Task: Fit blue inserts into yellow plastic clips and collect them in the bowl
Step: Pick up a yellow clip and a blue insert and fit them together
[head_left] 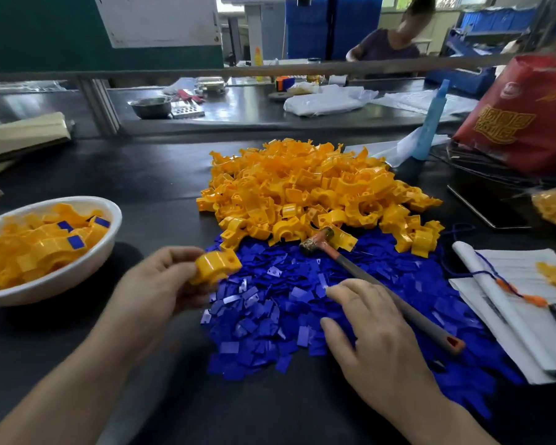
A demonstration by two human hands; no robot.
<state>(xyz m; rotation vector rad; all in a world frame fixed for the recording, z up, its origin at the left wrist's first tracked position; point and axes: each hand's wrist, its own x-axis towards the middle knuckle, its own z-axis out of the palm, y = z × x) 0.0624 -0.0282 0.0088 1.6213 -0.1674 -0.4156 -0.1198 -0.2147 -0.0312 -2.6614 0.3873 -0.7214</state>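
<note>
— Where's the yellow clip?
— In the left hand, fingers curled round it. It's blurry.
— And the right hand?
— Flat on the blue inserts, holding nothing. The bowl is cut off.

Fairly bright, even indoor light, with daylight showing at the windows top right. The dark table soaks it up. Shadows are soft, darkest beside the bowl and under the forearms. There is a pale sheen on the far bench and small white glints on the blue inserts. Motion blur on the left hand and its yellow clip, milder on the right hand. The background person is smeared. Wide-angle bend: the rail bows and the edges stretch. The yellow pile is sharp.
</note>
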